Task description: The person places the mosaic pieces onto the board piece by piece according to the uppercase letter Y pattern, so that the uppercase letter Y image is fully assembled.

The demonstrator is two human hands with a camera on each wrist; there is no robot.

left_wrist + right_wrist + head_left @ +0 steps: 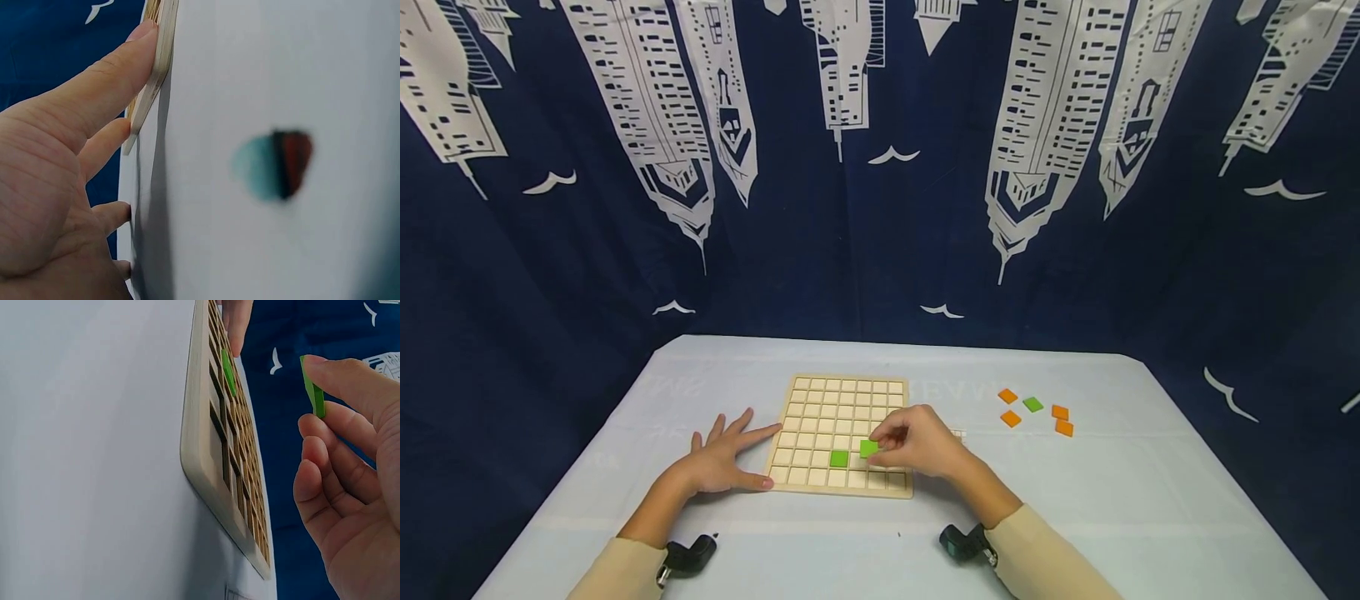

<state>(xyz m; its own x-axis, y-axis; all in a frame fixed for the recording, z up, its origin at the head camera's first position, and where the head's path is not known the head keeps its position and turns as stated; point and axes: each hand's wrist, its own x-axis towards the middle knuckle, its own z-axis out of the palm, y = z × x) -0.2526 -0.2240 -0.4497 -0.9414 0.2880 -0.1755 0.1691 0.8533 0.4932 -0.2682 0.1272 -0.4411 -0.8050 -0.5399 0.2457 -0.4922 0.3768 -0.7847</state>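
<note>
Now pinching a thin, square green tile (868,448) in the right hand (921,442), just above a pale wooden grid board (839,441) of shallow square cells. Touching the board's left edge with the left hand (722,462), fanned wide and straight-fingered. Note another green tile (839,459) seated in one cell, then look right for four orange tiles (1011,419) and one green square (1033,404) scattered flat on the white tabletop (1150,475).
</note>
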